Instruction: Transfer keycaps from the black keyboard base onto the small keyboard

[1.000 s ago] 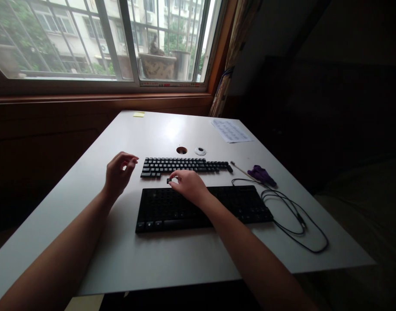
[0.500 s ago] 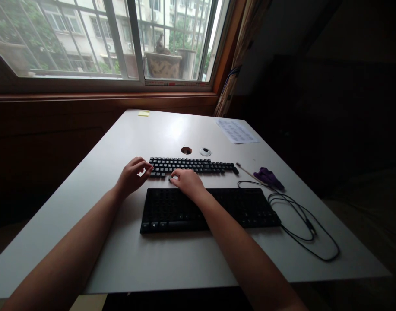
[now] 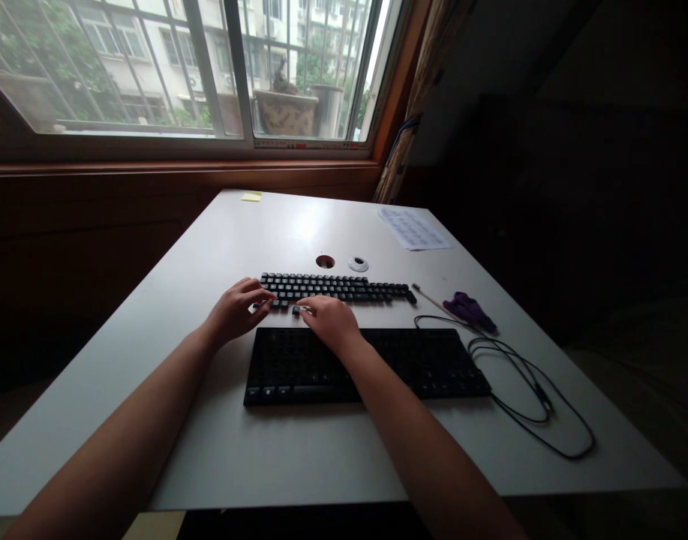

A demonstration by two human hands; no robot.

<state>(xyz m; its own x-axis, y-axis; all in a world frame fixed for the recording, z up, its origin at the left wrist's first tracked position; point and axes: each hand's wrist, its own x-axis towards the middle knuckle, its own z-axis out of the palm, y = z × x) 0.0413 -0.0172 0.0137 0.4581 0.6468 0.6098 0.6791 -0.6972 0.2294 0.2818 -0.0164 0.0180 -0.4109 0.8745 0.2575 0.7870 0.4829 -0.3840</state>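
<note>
Rows of loose black keycaps (image 3: 321,286) lie on the white table (image 3: 197,442). My left hand (image 3: 238,309) is at the left end of these rows, thumb and fingertips apart beside the lowest keycaps. A single keycap (image 3: 295,310) sits just below the rows, beside the fingertips of my right hand (image 3: 329,319). That hand's thumb and fingers are slightly parted; whether they touch the keycap is unclear. Under my right wrist and forearm lies the black keyboard base (image 3: 304,367), with a few keys showing at its lower left.
A brush with a thin handle (image 3: 434,301), a purple cloth (image 3: 468,311) and a looped black cable (image 3: 574,454) are at the right. Farther back are a printed sheet (image 3: 416,229), a round white cover (image 3: 358,263), a table hole (image 3: 325,262) and a yellow note (image 3: 251,196).
My left hand has moved right, over the lower left keycaps. The fingers of my right hand have loosened, and the single keycap beside them shows more fully.
</note>
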